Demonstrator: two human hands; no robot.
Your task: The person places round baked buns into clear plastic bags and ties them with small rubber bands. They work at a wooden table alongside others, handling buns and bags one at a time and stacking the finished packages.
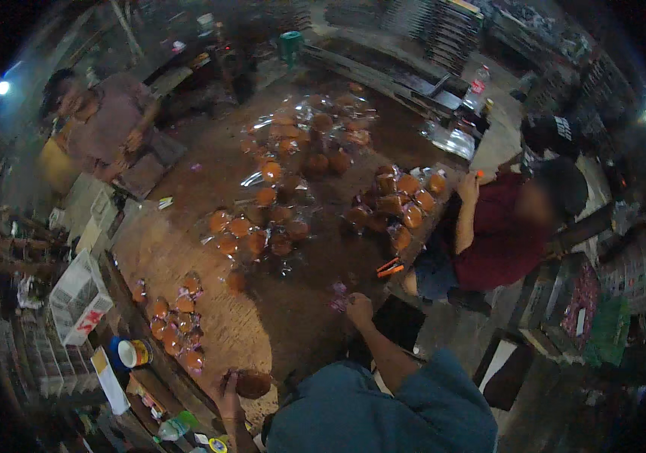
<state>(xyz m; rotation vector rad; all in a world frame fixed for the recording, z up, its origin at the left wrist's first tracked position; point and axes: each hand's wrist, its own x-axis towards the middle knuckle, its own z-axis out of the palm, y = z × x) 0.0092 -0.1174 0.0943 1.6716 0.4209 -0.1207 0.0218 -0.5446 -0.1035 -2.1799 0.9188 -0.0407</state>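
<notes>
At the near edge of the table, my left hand (231, 395) is closed on the side of a round brown bun (253, 383), which looks wrapped. My right hand (359, 311) reaches to a small pile of purple ties (338, 296) on the tabletop. Its fingers are drawn together, and whatever is between them is too small to make out. Beyond my left hand sits a cluster of wrapped buns (175, 325) with purple ties on them. Farther off lie more buns in clear plastic (266, 226), and another heap of wrapped buns (394, 200) rests at the right side.
A co-worker in a dark red shirt (500, 234) sits at the right, near an orange-handled tool (389, 267). Another person (107, 124) is at the far left. A white crate (80, 298) and a yellow-and-white tub (134, 352) stand along the left edge. A bottle (478, 84) is at the back right.
</notes>
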